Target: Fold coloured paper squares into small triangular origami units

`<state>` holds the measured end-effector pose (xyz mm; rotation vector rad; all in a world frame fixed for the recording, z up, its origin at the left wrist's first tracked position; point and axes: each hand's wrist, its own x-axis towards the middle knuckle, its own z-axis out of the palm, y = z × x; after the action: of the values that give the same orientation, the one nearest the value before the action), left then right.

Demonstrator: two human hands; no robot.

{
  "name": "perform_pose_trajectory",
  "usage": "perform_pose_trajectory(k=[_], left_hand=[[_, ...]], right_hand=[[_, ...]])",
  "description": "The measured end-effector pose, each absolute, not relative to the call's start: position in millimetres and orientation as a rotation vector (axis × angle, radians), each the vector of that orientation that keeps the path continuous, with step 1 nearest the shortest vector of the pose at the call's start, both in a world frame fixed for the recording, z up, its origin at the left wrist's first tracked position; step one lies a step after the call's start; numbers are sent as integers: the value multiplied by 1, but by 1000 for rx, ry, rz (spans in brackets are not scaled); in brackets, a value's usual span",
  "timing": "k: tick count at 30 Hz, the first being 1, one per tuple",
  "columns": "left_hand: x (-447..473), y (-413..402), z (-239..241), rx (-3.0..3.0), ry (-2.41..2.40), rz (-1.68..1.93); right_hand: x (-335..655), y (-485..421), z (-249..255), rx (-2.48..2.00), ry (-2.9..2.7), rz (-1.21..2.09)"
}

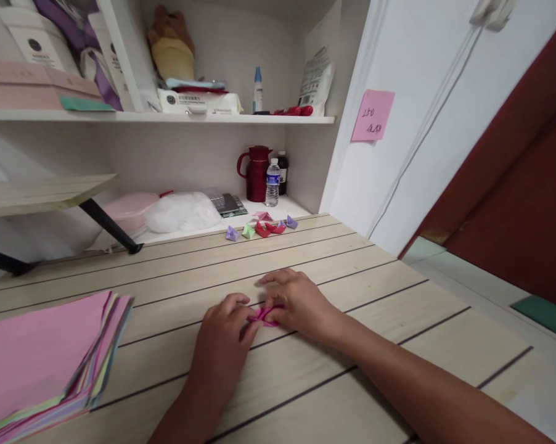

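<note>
A small folded piece of pink paper lies on the wooden table between both hands. My left hand pinches its left end with curled fingers. My right hand presses on its right side, fingers bent over it; most of the paper is hidden under them. Several finished folded paper shapes, purple, green, red and pink, sit in a row at the far edge of the table.
A stack of coloured paper sheets, pink on top, lies at the near left. A shelf recess behind holds a red jug, a water bottle, a white bag and a pink container. A pink sticky note hangs on the white wall.
</note>
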<state>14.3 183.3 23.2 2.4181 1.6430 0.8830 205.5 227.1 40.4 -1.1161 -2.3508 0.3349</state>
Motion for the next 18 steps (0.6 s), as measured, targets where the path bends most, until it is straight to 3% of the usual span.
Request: perform_pose_trajectory(k=[11,18], left_hand=[[16,184,22,2429,1617,864],[15,183,21,2457,1604,882]], right_hand=[[204,222,42,-1058,-2340,352],[207,228,40,-1066,-2272,533]])
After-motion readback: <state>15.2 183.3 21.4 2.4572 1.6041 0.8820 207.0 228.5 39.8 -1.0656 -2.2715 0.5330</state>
